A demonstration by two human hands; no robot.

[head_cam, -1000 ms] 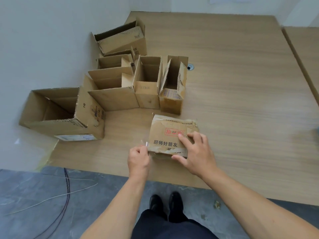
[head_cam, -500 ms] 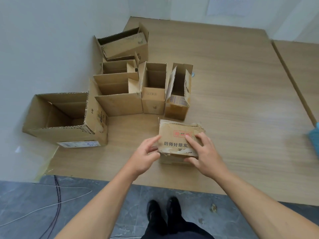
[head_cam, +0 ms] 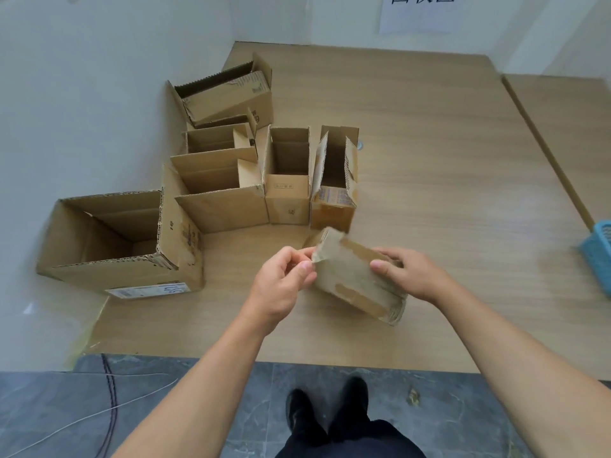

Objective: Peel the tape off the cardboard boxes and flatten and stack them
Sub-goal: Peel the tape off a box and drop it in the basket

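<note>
Your left hand point(head_cam: 284, 279) pinches the near-left corner of the small box point(head_cam: 353, 279). It is too blurred to tell whether your thumb and finger hold tape or torn cardboard. Your right hand point(head_cam: 410, 276) curls over the box's other end and hides it. The blue basket point(head_cam: 598, 252) is cut off at the right edge, and the wall notice point(head_cam: 416, 11) at the top. The box sits tilted over the wooden desk point(head_cam: 446, 193), just in front of the open boxes point(head_cam: 287, 180), with grey floor point(head_cam: 165, 408) below. Half a second ago its printed face was up and your left hand lay open against it. Now a taped face shows.
</note>
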